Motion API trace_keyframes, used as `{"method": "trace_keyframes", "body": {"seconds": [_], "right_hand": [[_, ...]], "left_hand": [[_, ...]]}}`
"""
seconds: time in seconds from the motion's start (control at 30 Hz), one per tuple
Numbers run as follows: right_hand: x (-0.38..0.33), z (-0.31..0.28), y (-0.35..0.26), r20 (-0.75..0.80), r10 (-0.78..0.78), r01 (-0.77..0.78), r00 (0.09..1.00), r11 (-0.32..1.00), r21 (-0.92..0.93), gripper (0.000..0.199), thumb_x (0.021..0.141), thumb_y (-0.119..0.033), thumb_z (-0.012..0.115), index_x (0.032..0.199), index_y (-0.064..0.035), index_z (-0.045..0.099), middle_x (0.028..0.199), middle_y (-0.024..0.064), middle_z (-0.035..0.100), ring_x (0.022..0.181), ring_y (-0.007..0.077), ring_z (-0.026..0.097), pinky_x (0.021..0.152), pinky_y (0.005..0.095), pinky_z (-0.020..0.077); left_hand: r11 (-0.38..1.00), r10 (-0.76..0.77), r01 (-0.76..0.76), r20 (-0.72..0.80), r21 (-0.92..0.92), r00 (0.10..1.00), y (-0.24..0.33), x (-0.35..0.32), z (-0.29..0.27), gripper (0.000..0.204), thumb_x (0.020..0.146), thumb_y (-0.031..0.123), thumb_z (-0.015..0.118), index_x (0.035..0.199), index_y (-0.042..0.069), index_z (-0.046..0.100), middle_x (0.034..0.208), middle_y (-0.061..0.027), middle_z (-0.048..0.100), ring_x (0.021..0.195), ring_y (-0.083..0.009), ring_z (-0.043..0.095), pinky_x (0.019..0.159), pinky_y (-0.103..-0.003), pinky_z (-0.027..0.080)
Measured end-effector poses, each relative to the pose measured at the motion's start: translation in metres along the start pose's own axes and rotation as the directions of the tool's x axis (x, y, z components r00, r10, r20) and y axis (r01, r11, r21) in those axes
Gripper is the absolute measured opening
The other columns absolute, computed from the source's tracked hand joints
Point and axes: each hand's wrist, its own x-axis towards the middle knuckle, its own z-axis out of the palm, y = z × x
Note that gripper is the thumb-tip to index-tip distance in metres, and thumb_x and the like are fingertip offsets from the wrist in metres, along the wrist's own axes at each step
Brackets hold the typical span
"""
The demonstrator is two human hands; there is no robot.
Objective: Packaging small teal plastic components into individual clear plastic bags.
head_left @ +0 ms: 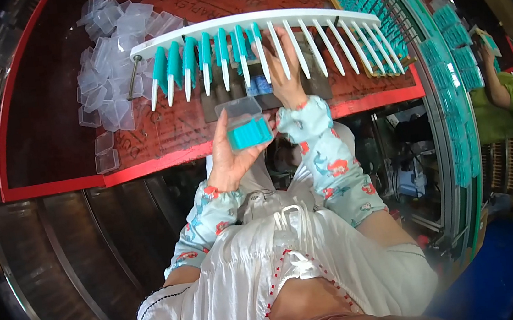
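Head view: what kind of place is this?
Likely a factory packing station: a white comb-like rack loaded with teal pieces, a heap of clear plastic boxes on the red-edged bench, and a conveyor rail carrying filled teal boxes.

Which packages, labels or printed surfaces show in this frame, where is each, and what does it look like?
Small clear box: in the left hand, lid open, teal pieces inside.
Empty clear boxes: heaped at the table's left, transparent, rectangular.
Filled boxes: lined along the green rail at right, teal contents.
Table mat: reddish, dark print.
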Motion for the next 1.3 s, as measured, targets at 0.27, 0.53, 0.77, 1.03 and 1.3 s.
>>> {"method": "trace_keyframes", "body": {"seconds": [0.27, 0.53, 0.77, 1.03, 1.3], "right_hand": [[-0.01, 0.006, -0.031, 0.018, 0.267, -0.262, 0.963, 0.925, 0.275, 0.044, 0.084, -0.007, 0.067, 0.123, 0.0014, 0.05, 0.109, 0.0082, 0.057, 0.099, 0.0157, 0.055, 0.086, 0.0278, 0.0445], [-0.075, -0.026, -0.119, 0.383, 0.297, -0.184, 0.875, 0.935, -0.304, 0.04, 0.067, -0.008, 0.075, 0.102, 0.0014, 0.059, 0.104, 0.0087, 0.057, 0.096, 0.0199, 0.054, 0.088, 0.0353, 0.0426], [-0.116, -0.026, -0.13, 0.549, 0.134, 0.396, 0.825, 0.556, -0.731, 0.064, 0.074, -0.028, 0.071, 0.127, 0.0005, 0.05, 0.127, 0.0157, 0.052, 0.122, 0.035, 0.044, 0.102, 0.0446, 0.0343], [-0.143, -0.056, -0.122, 0.211, 0.171, 0.019, 0.962, 0.732, -0.681, 0.065, 0.088, -0.028, 0.062, 0.14, 0.0006, 0.037, 0.136, 0.0189, 0.046, 0.125, 0.0321, 0.045, 0.104, 0.0426, 0.0345], [-0.148, -0.078, -0.135, 0.219, 0.323, -0.293, 0.921, 0.943, -0.158, 0.04, 0.079, -0.001, 0.071, 0.116, 0.0005, 0.056, 0.126, 0.0178, 0.056, 0.123, 0.0248, 0.049, 0.097, 0.0358, 0.0444]], "left_hand": [[1.0, -0.022, 0.022, -0.005, 0.009, 1.0, 0.002, -0.012, -0.006, 0.06, 0.093, 0.052, 0.049, 0.12, -0.001, 0.051, 0.122, -0.0236, 0.056, 0.111, -0.0393, 0.057, 0.096, -0.054, 0.045], [0.997, -0.069, 0.068, 0.024, 0.037, 0.997, -0.015, -0.011, 0.016, 0.057, 0.093, 0.051, 0.05, 0.122, 0.001, 0.051, 0.12, -0.0158, 0.059, 0.107, -0.0287, 0.061, 0.094, -0.052, 0.048], [0.984, -0.166, 0.171, 0.087, -0.043, 0.982, -0.038, -0.009, 0.012, 0.051, 0.09, 0.057, 0.053, 0.109, 0.009, 0.059, 0.105, -0.009, 0.065, 0.096, -0.024, 0.064, 0.083, -0.042, 0.055], [0.959, -0.261, 0.238, 0.153, 0.151, 0.953, -0.055, -0.017, 0.025, 0.078, 0.083, 0.072, 0.046, 0.125, 0.006, 0.052, 0.118, -0.0139, 0.06, 0.106, -0.0309, 0.061, 0.094, -0.051, 0.049], [0.931, -0.363, 0.362, -0.015, -0.054, 0.932, -0.065, -0.012, 0.019, 0.09, 0.081, 0.075, 0.043, 0.133, 0.002, 0.04, 0.125, -0.0203, 0.053, 0.112, -0.036, 0.056, 0.096, -0.056, 0.046]]}}
